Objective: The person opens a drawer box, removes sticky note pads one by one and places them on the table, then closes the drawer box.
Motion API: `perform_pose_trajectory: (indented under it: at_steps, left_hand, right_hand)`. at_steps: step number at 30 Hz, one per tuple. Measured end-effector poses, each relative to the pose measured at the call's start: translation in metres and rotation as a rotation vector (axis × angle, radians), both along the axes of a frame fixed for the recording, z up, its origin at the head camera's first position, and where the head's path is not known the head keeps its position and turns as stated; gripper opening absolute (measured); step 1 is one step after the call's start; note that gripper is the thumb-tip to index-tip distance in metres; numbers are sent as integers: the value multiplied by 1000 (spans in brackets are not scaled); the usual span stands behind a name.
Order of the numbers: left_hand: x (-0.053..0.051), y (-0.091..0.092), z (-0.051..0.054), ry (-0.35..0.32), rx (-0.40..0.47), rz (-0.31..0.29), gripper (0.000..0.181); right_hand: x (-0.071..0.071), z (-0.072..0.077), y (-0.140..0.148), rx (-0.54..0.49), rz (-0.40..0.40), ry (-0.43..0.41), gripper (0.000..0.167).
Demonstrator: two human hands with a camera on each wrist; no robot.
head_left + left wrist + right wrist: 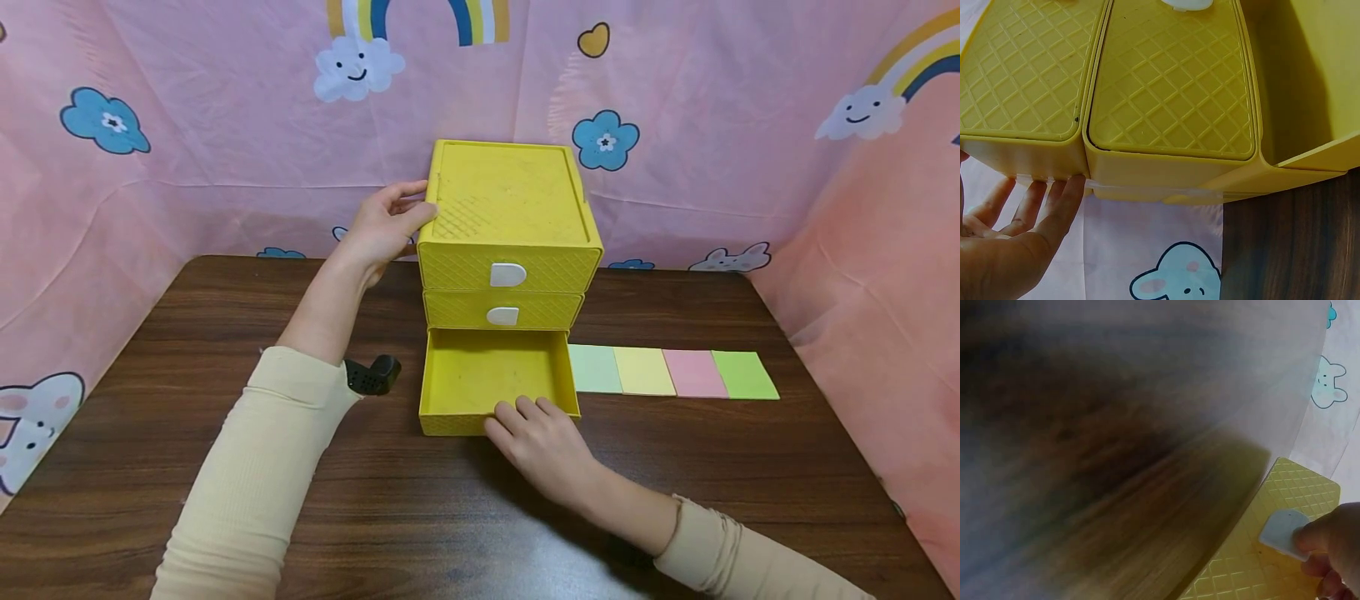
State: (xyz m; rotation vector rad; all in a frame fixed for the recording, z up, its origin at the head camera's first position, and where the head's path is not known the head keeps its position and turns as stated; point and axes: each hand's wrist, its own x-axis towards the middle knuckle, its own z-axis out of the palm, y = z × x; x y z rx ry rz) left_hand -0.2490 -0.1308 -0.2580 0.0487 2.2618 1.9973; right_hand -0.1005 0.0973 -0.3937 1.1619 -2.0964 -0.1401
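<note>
A yellow plastic drawer cabinet (510, 192) stands on the table, its bottom drawer (480, 367) pulled out with a bare inside. My left hand (386, 221) touches the cabinet's upper left side, the thumb at the top edge. In the left wrist view, the left fingers (1054, 212) reach fairly straight against that side wall. My right hand (543, 446) grips the front of the bottom drawer, fingers bent at its rim. In the right wrist view, the right thumb (1316, 537) lies against the drawer's white handle (1283, 531); part of this hand is out of frame.
Right of the cabinet, a row of green, yellow and pink paper squares (645, 371) lies on the dark wooden table (360, 500). The two upper drawers (457, 310) are closed. Behind hangs a pink patterned cloth (247, 125). A black wrist device (371, 377) sits at the left sleeve.
</note>
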Motion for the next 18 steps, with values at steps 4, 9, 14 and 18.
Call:
perform_pose_trajectory:
  at_steps: [4, 9, 14, 18]
  left_hand:
    - [0, 0, 0, 4, -8, 3, 50]
    - [0, 0, -1, 9, -15, 4, 51]
    - [0, 0, -1, 14, -11, 5, 50]
    - [0, 0, -1, 14, -5, 6, 50]
  right_hand:
    - [-5, -1, -1, -15, -6, -7, 35]
    - [-12, -1, -3, -34, -22, -6, 35]
    - [-17, 2, -5, -59, -31, -3, 35]
    - [-21, 4, -7, -80, -38, -2, 32]
